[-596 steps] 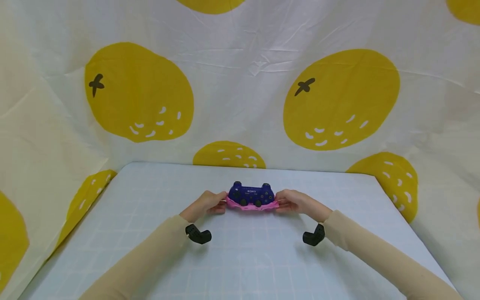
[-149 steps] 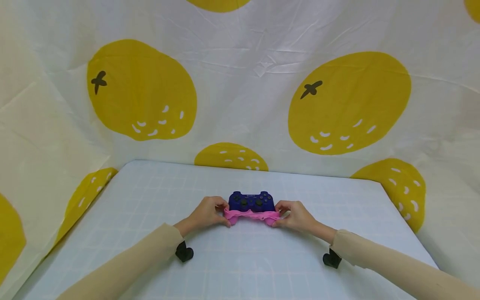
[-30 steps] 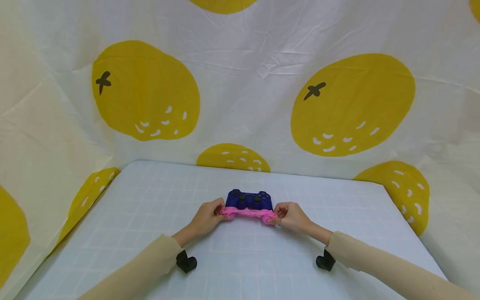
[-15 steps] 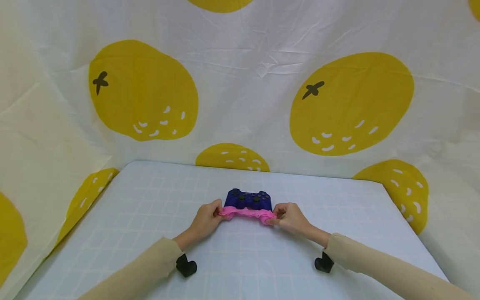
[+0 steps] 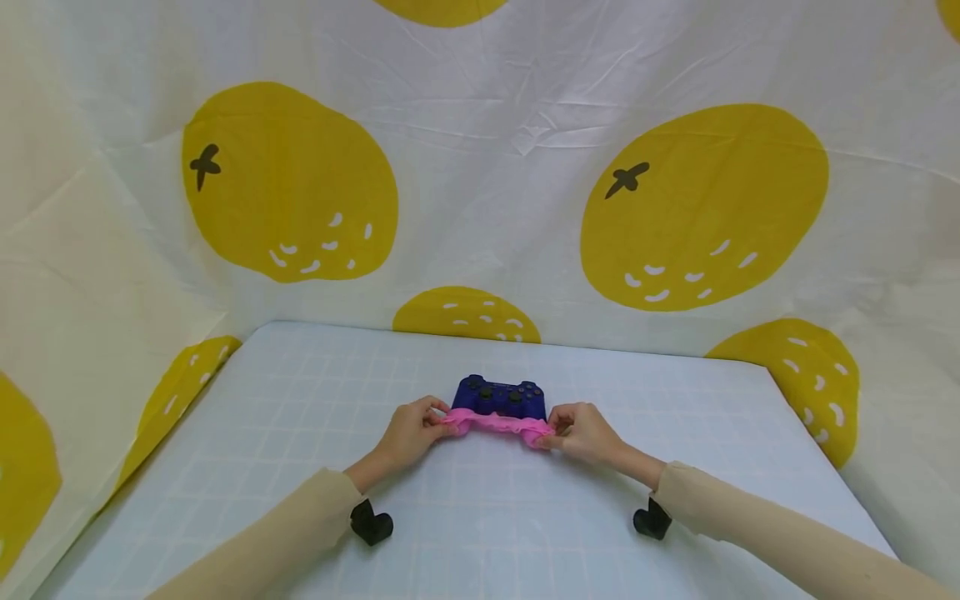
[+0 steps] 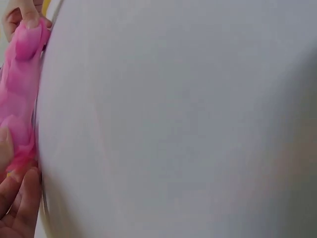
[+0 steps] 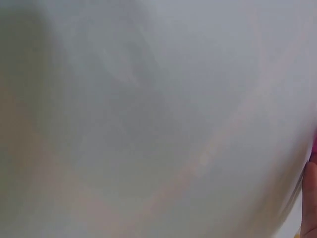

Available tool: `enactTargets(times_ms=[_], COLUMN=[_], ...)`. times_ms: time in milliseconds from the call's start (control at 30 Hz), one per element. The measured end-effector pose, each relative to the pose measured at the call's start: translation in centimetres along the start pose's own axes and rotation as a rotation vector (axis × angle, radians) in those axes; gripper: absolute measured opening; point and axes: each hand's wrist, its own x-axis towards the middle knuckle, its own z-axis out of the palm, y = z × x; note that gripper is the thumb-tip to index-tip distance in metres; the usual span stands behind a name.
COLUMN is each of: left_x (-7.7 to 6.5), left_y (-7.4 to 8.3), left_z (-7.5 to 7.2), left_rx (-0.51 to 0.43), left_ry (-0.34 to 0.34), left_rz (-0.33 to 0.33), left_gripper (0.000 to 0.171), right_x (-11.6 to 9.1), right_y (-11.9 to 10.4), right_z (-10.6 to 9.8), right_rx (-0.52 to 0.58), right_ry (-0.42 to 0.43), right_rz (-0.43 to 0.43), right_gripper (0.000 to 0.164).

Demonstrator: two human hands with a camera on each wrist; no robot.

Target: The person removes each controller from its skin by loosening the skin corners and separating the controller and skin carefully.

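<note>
In the head view a dark blue game controller (image 5: 504,398) faces up near the table's middle. A stretchy pink silicone controller cover (image 5: 495,422) wraps its near side, over both grips; the sticks and buttons stay exposed. My left hand (image 5: 408,431) pinches the cover's left end between thumb and fingers. At the other end, my right hand (image 5: 588,433) pinches the cover near the right grip. The left wrist view shows the pink cover (image 6: 20,84) stretched between thumbs and fingers of both hands. Only a fingertip and a sliver of pink appear in the right wrist view.
A pale table (image 5: 510,525) with a faint grid lies beneath the hands. Behind and beside it hangs a white curtain (image 5: 487,183) with large yellow fruit prints. Each wrist carries a small black camera (image 5: 372,523).
Since the oldest frame, the pink cover has come up over the controller's near grips, and both hands have shifted their hold nearer me. Over the last second, the left fingers have spread slightly.
</note>
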Motion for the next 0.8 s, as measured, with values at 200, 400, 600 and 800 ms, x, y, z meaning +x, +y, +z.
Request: enactTargets(times_ms=[200,400,600,800], left_x=[0.54,0.66,0.48,0.41], left_y=[-0.27,-0.27,0.18,0.18], left_z=[-0.35,-0.53,-0.59,-0.44], left_rx=[0.068,0.168,0.237,0.337], left_ry=[-0.082,-0.100,-0.086,-0.031], left_rz=[0.077,0.142,0.200,0.330], left_gripper=[0.017,0.011,0.011,0.012], right_x=[0.00,0.19,0.23,0.18], right_y=[0.46,0.31,0.01,-0.02], right_z=[-0.10,0.08,0.15,0.37], right_rx=[0.007,0.024,0.031,0.019], right_ry=[0.012,0.007,0.012,0.039], right_rz=[0.022,0.038,0.056,0.061], right_gripper=[0.026,0.026,0.027,0.028])
